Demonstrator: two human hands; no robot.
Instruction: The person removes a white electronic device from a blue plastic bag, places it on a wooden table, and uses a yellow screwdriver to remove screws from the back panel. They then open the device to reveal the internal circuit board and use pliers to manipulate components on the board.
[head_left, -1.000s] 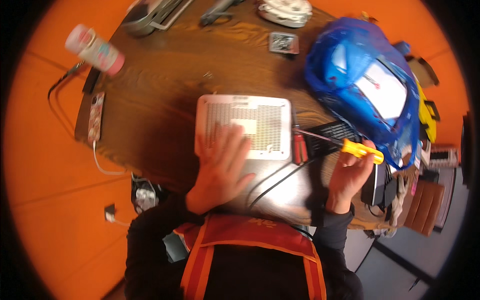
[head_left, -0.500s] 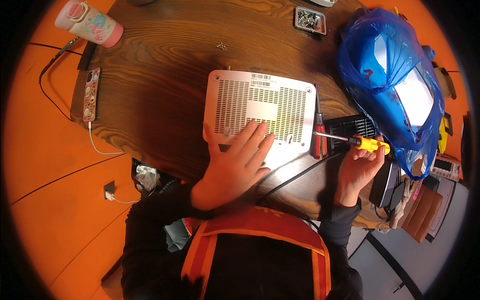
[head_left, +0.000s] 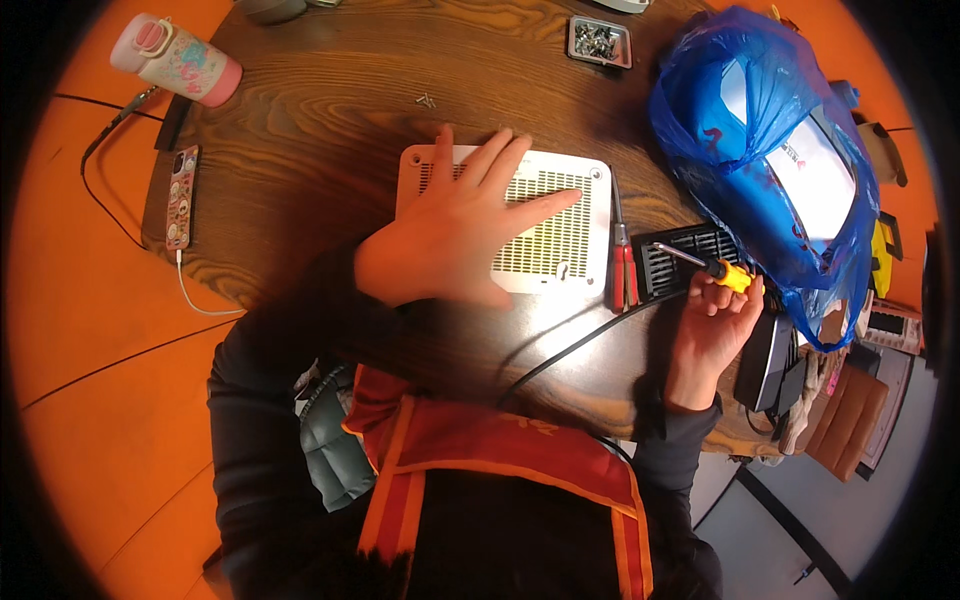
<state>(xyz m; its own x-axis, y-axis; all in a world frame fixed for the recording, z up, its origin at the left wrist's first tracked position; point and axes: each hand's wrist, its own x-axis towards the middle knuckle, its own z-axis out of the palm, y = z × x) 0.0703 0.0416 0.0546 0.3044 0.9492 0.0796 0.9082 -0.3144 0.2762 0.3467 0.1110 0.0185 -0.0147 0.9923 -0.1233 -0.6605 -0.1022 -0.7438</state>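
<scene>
the round wooden surface (head_left: 330,130) carries the work, with a big blue bag (head_left: 770,150) bulging over its right edge. near the middle, toward the near edge, lies a white vented box (head_left: 545,235), and the left hand (head_left: 455,235) rests flat on it, fingers spread, pressing it down rather than gripping. just right of the box lie red pliers (head_left: 625,270) and a black bit tray (head_left: 690,265). the right hand (head_left: 715,325) is at the right near edge, fingers closed around a yellow screwdriver (head_left: 720,272) whose shaft points left over the tray, well short of the box. a black cable (head_left: 570,350) runs from under the box toward the near edge. a small screw tin (head_left: 600,40) sits at the far edge, and a loose screw (head_left: 425,100) lies beyond the box. likely risks: the driver tip could slip on the vents if the palm shifts, the cable could snag a wrist and drag the box, and the loose screw could get swept off.
</scene>
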